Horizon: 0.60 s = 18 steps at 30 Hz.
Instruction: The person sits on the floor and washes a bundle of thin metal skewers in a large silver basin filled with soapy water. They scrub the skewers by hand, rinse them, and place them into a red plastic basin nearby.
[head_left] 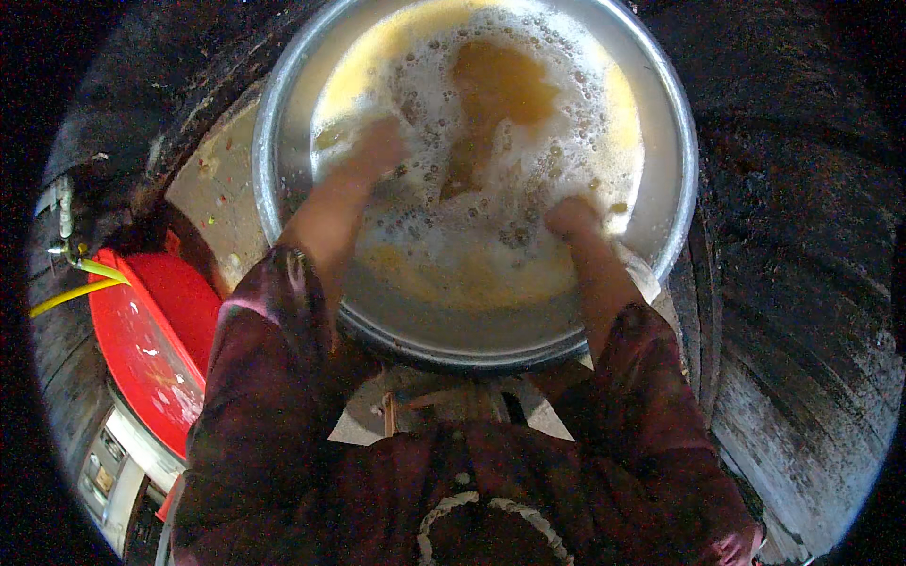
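A large round metal basin [665,179] holds cloudy yellow-brown liquid topped with white foam and bubbles [425,226]. Into its left side reaches my left hand [382,146], blurred, its fingers lost in the foam. On the right, my right hand [574,217] dips into the froth nearer to me; its knuckles look rounded, but the fingers are hidden under the liquid. Whatever either hand touches below the surface cannot be seen. Between and beyond the hands, a bare brown patch [500,85] shows through the suds.
To the left stands a red plastic tub [142,340], with a yellow hose [80,292] over its edge and a tap [64,226] on the wall. Dark walls [793,217] rise close on the right. A pale object [640,274], perhaps cloth, sits at the basin's right rim.
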{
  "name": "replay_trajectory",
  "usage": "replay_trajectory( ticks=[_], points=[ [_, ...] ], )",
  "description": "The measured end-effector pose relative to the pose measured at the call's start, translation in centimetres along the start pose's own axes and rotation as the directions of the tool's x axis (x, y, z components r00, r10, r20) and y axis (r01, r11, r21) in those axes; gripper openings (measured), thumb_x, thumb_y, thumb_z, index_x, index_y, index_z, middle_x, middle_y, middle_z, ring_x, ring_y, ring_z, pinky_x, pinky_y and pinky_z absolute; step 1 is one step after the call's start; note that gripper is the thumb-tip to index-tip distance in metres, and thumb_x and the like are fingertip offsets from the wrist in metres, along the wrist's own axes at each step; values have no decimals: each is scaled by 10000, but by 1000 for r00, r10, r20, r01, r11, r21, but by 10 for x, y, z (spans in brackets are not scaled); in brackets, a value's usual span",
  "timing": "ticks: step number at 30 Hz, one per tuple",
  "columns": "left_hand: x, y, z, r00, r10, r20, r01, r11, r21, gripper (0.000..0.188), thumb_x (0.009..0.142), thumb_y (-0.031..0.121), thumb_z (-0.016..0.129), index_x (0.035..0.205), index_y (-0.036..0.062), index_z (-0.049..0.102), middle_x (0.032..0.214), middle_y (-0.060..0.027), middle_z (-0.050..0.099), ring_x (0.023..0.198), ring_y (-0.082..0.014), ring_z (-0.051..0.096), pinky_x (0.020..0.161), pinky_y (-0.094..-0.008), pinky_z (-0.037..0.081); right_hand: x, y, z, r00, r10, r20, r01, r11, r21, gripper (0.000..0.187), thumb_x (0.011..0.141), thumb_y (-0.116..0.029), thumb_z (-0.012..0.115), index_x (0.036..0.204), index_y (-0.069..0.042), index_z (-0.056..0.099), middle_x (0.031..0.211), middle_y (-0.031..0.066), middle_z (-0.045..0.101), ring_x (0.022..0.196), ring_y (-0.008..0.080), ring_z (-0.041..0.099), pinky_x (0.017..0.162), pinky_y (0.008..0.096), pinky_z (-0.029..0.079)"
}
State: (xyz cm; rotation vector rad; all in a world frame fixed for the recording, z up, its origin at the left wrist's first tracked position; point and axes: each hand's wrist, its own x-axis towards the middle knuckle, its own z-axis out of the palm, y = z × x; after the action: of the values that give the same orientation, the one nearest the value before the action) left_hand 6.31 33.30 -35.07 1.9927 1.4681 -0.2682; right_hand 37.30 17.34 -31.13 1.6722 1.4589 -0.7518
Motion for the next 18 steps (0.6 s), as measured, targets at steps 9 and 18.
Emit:
replay_trajectory(
  ticks=[9, 18],
  points=[
    [-4, 22, 77, 961, 216, 170, -238, 964, 117, 420, 689, 299, 591, 1015, 39, 544, 1065, -210, 530, 1025, -347, 486, 900, -469, 351, -32, -37, 0, 995, -74, -62, 76, 997, 28, 338, 763, -249, 410, 955, -76, 628, 1051, 142, 574, 1023, 361, 495, 865, 579, 306],
    [-78, 104, 39, 912, 172, 371, -250, 953, 171, 279, 658, 139, 565, 901, 9, 605, 933, -170, 596, 873, -315, 571, 775, -393, 451, -32, -42, 50, 992, -117, -55, 119, 992, 31, 317, 762, -243, 450, 1008, -129, 613, 1141, 127, 522, 1130, 373, 391, 939, 618, 126]
  ],
)
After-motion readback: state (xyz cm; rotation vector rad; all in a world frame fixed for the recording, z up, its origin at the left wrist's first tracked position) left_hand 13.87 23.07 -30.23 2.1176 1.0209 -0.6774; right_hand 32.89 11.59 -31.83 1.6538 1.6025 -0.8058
